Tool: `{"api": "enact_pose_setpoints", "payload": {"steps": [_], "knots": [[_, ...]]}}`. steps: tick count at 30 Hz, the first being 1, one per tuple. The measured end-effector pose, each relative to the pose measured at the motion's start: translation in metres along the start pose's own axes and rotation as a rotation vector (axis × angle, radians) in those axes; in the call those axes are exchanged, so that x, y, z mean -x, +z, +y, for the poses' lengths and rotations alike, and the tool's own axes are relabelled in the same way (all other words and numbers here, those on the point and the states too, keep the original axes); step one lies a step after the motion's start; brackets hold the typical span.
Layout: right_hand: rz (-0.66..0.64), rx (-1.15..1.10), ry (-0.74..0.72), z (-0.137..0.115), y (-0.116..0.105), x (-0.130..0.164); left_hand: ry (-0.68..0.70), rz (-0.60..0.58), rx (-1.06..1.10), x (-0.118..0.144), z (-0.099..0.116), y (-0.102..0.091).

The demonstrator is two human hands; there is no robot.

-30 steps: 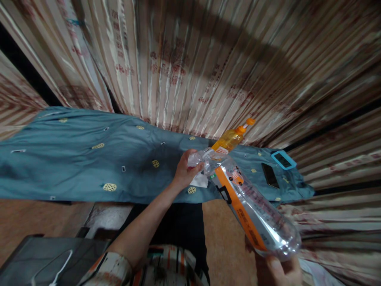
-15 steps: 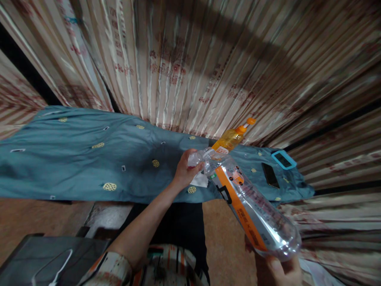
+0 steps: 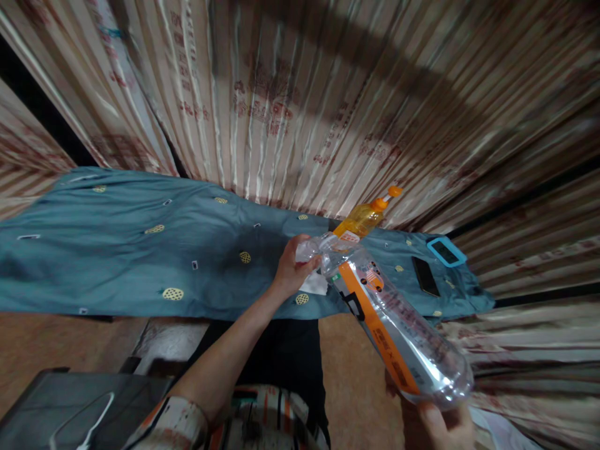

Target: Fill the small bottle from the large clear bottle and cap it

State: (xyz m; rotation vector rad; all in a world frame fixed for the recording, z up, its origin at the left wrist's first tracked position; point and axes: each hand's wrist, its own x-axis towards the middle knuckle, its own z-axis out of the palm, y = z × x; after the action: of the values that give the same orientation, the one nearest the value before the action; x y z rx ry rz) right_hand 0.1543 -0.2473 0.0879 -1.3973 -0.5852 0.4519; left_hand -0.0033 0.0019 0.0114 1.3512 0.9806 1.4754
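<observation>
- A large clear plastic bottle with an orange-and-silver label point(image 3: 389, 325) is held in both hands, its neck end over the table point(image 3: 117, 262) covered in teal, pineapple-printed cloth and its base beyond the near edge.
- The neck end is clasped in the grip of the left hand point(image 3: 294, 269); the base is gripped between the thumb and fingers of the right hand point(image 3: 443, 426).
- The bottle is tilted on its side; its long axis is run slantwise, with the neck pointed to the far left and the base to the near right.
- Its contents cannot be made out through the glare.
- Behind the neck, an amber-yellow bottle with an orange pump top point(image 3: 363, 220) is partly hidden; whether liquid or plastic is tinted cannot be told.
- A crumpled white paper point(image 3: 315, 284) is seen just beside the left hand.
</observation>
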Motion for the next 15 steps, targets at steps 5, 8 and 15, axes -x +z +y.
{"api": "enact_pose_setpoints", "payload": {"steps": [5, 8, 15], "knots": [[0.011, -0.008, 0.006, 0.003, -0.0031, 0.001, -0.01, -0.002, 0.004, 0.0004, 0.0012, -0.0003], [0.024, -0.007, 0.016, 0.0034, -0.0035, 0.0013, -0.009, 0.004, 0.003, 0.0002, 0.0013, 0.0001], [-0.009, 0.019, -0.014, 0.0021, -0.0042, 0.0006, -0.017, 0.008, 0.019, 0.0, 0.0, 0.0013]]}}
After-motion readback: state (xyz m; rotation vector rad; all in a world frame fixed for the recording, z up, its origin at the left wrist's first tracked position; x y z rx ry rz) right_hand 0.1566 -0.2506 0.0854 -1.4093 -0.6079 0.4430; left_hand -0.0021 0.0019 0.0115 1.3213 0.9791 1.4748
